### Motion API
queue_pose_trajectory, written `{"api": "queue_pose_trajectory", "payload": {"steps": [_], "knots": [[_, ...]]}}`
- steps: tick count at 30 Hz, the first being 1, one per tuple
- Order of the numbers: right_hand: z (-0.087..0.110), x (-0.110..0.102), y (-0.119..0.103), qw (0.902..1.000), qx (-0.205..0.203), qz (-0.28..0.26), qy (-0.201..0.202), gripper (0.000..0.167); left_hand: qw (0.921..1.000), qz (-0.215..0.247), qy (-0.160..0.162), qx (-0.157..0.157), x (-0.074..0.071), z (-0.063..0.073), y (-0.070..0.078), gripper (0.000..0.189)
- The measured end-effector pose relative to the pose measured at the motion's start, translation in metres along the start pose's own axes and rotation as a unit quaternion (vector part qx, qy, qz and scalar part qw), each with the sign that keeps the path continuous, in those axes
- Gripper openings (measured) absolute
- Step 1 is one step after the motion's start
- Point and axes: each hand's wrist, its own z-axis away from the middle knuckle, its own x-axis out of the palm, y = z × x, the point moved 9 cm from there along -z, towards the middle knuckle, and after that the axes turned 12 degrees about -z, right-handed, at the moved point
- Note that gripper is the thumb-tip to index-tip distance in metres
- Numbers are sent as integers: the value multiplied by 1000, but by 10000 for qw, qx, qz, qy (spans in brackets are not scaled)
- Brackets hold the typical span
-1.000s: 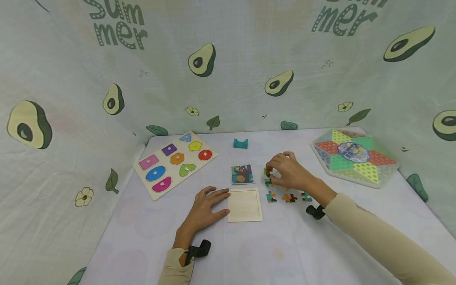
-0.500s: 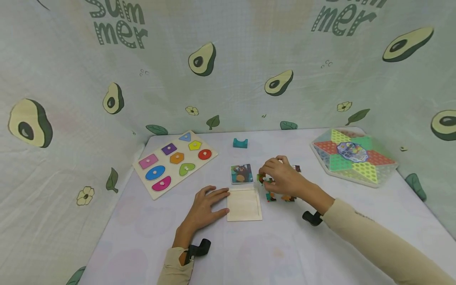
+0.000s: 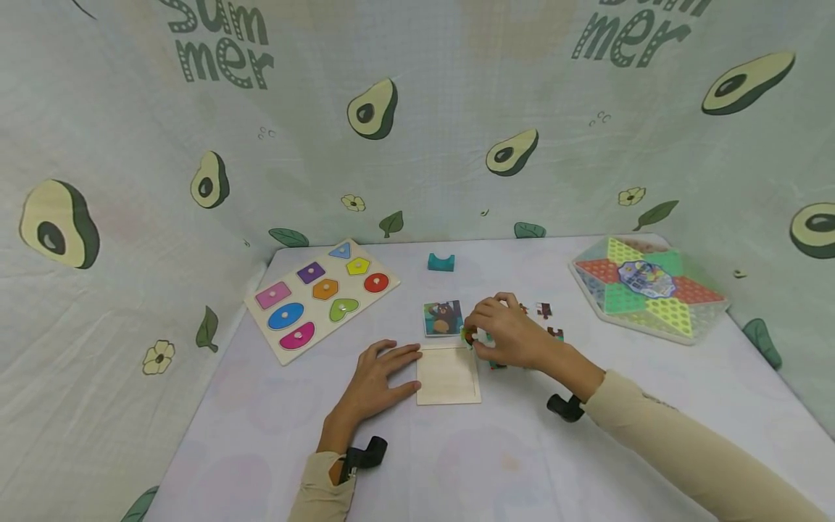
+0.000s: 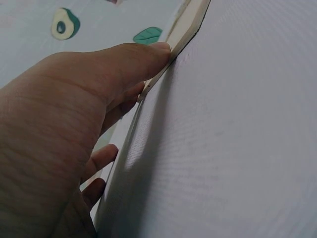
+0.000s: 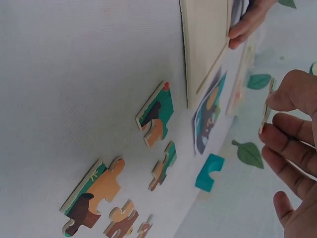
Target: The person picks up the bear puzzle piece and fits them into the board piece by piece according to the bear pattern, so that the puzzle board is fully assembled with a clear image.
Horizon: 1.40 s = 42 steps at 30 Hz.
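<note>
A square, pale wooden puzzle tray (image 3: 448, 377) lies on the table. My left hand (image 3: 378, 384) rests at its left side, fingers fairly straight; thumb and fingertips touch its edge, as the left wrist view shows. My right hand (image 3: 505, 332) pinches a jigsaw piece (image 3: 468, 336) between thumb and fingers, over the tray's upper right corner. In the right wrist view that piece (image 5: 267, 106) appears edge-on. Several other jigsaw pieces (image 5: 94, 196) in green, orange and brown lie loose beneath and beyond the right hand, which partly hides them in the head view.
A bear picture card (image 3: 443, 319) lies just behind the tray. Farther back sits a small teal block (image 3: 441, 263). At the left is a shape board (image 3: 324, 301) with coloured knobbed shapes; at the right, a hexagonal game box (image 3: 649, 288). A patterned cloth hangs behind the table.
My right hand has taken up a jigsaw piece from the group and carried it left and nearer, to the tray's corner. Pieces it covered now show behind it. My left hand has stayed put.
</note>
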Motion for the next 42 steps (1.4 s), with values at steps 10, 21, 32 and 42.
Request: {"api": "queue_pose_trajectory", "payload": {"steps": [10,21,32,42], "knots": [[-4,10,-6,9999,-163,27,17,19,10000,14,-21,-4,-1,0,0,55],[-11,22,-13,9998,-157,64,-123,21,10000,38,-16,57,-5,-1,3,55],[-16,33,-16,9995,-140,-91,-258,21,10000,29,-29,49,-6,-1,4,54],[-20,48,-18,9991,-124,-159,-372,20,10000,58,-21,68,-6,-1,4,54]]}}
